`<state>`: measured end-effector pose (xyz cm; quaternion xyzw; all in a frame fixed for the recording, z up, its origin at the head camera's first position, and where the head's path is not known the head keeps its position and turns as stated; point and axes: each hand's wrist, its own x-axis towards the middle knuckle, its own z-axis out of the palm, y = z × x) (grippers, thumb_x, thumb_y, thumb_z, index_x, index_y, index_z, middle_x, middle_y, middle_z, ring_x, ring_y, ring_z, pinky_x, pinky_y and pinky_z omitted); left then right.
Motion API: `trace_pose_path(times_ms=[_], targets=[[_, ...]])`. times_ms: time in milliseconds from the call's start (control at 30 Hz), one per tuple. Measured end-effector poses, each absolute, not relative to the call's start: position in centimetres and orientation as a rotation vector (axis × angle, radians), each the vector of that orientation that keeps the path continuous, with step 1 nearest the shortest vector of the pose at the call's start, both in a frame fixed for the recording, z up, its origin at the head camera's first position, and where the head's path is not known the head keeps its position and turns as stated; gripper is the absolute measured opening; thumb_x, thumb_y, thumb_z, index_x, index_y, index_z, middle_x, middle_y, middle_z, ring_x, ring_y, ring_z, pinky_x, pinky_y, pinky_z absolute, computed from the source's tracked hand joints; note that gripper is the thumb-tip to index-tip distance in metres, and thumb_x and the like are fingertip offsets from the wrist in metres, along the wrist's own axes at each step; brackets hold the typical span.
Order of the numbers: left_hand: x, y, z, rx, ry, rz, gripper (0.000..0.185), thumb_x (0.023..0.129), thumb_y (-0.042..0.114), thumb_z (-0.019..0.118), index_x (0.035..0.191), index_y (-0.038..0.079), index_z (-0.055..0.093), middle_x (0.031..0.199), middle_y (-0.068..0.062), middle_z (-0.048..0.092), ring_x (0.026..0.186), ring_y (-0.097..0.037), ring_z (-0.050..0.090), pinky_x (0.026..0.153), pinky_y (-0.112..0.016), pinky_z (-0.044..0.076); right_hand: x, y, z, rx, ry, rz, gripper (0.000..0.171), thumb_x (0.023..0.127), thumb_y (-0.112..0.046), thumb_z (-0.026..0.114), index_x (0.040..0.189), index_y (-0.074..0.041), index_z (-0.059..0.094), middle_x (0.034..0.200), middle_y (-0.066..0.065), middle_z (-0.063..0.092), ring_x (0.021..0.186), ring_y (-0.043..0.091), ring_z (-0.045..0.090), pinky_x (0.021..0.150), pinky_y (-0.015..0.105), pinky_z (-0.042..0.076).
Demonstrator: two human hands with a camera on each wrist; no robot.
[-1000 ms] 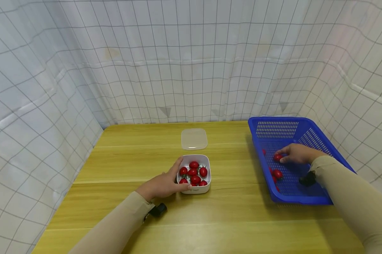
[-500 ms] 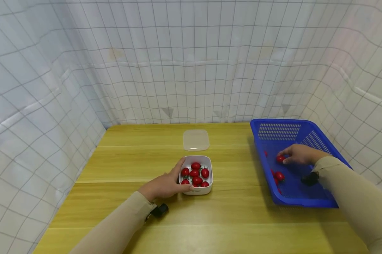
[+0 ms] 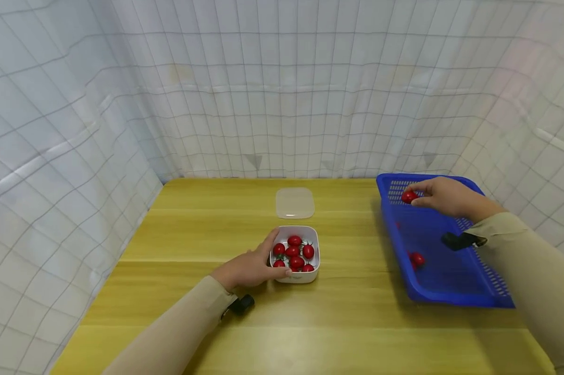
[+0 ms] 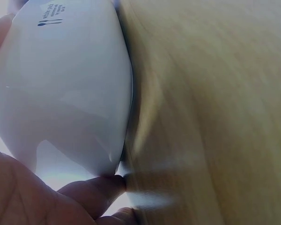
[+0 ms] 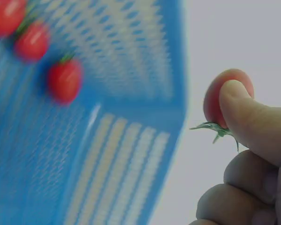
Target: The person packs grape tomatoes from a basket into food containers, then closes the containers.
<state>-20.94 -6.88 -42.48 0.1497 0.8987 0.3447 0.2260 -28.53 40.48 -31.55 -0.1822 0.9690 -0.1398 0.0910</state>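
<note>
Right hand (image 3: 450, 198) | fingers pinching cherry tomato (image 3: 409, 197), newly lifted above blue basket (image 3: 455, 281) | left hand (image 3: 249, 268) still gripping white container (image 3: 297, 275) on bench (image 3: 347, 323)

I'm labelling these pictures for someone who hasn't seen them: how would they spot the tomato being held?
Find the blue basket at the table's right. Above its far left corner, the right hand pinches one tomato. It alone is lifted; the other tomatoes lie in the basket or the white box.
</note>
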Motion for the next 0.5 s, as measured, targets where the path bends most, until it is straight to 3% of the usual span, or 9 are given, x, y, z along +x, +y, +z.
trace_pose_path(times_ms=[67,167,300,500], targets=[[-20.9,-6.8,-42.4,0.411,2.478,0.951,0.114,0.089,0.062,0.074,0.17,0.035,-0.001,0.172,-0.01,0.032,0.144,-0.036,0.049,0.12,-0.057,0.038,-28.3,38.7,-30.8,-0.556,2.868,-0.437,0.042,0.106,-0.026,0.065,0.144,-0.008,0.064,0.07,-0.006,0.06,0.053,0.012,0.03,0.061,0.032,0.035],[-20.9,-6.6,-42.3,0.406,2.477,0.946,0.115,0.089,0.062,0.074,0.171,0.035,-0.001,0.171,-0.012,0.033,0.143,-0.037,0.049,0.12,-0.057,0.038,-27.8,35.5,-30.1,-0.617,2.853,-0.455,0.043,0.104,-0.025,0.067,0.144,-0.011,0.065,0.064,-0.009,0.049,0.051,0.01,0.031,0.058,0.032,0.034],[-20.9,-6.6,-42.3,0.404,2.483,0.934,0.114,0.089,0.062,0.074,0.171,0.035,-0.001,0.171,-0.012,0.032,0.146,-0.04,0.046,0.12,-0.058,0.037,-27.2,31.2,-30.1,-0.682,2.8,-0.472,0.042,0.102,-0.022,0.069,0.143,-0.012,0.066,0.08,-0.004,0.07,0.053,0.012,0.048,0.059,0.033,0.043],[-20.9,-6.5,-42.3,0.393,2.478,0.935,0.114,0.089,0.063,0.073,0.17,0.036,-0.001,0.172,-0.012,0.031,0.15,-0.042,0.042,0.122,-0.06,0.035,-26.8,26.0,-31.3,-0.813,2.719,-0.453,0.039,0.101,-0.022,0.072,0.138,-0.012,0.069,0.105,-0.003,0.076,0.069,0.011,0.053,0.065,0.029,0.043]])
